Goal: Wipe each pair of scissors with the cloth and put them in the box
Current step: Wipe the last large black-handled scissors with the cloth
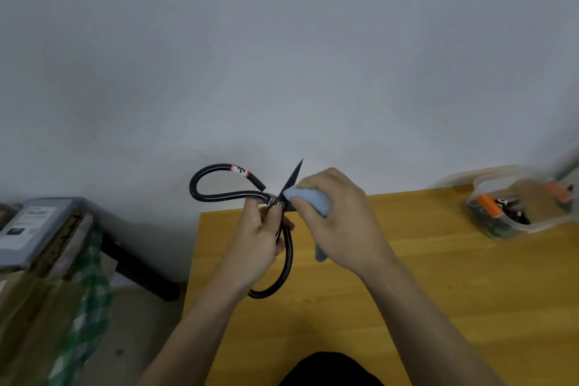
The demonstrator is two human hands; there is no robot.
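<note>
Fingers (pixel 272 213) of the left hand (pixel 258 240) pinched the black scissors (pixel 286 255) near the pivot, holding them open above the far edge of the wooden desk (pixel 407 291), one looped handle raised toward the wall, the other hanging below the palm. Curled round a pale blue cloth (pixel 313 199), the right hand (pixel 338 222) pressed it against a blade just under the tip. Well apart, at the desk's far right, stood a clear plastic box (pixel 488 180) holding dark and orange-handled tools, blurred. Both forearms reached forward, wrists bent inward.
</note>
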